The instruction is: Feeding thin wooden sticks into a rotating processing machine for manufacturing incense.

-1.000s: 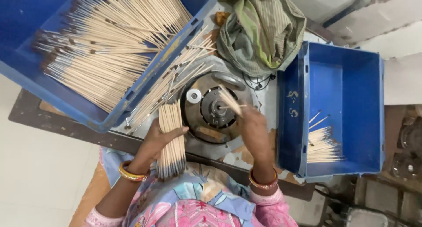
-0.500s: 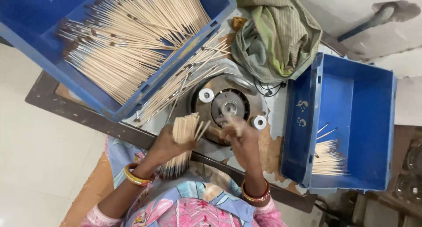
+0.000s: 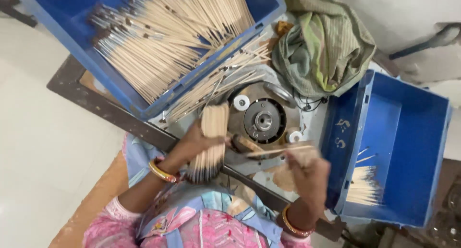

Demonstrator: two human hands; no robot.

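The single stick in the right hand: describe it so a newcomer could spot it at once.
Start at the round metal machine head between the two blue crates. Just below it, the right hand holds one pale wooden stick lying nearly level. Unlike the upright bundle in the left hand, it is alone.

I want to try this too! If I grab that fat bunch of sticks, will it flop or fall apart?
Probably stiff: the bundle of sticks stands straight above and below the left hand. It looks light, since one hand holds it up. The sticks are loose and untied, so a slack grip would likely let some slide out.
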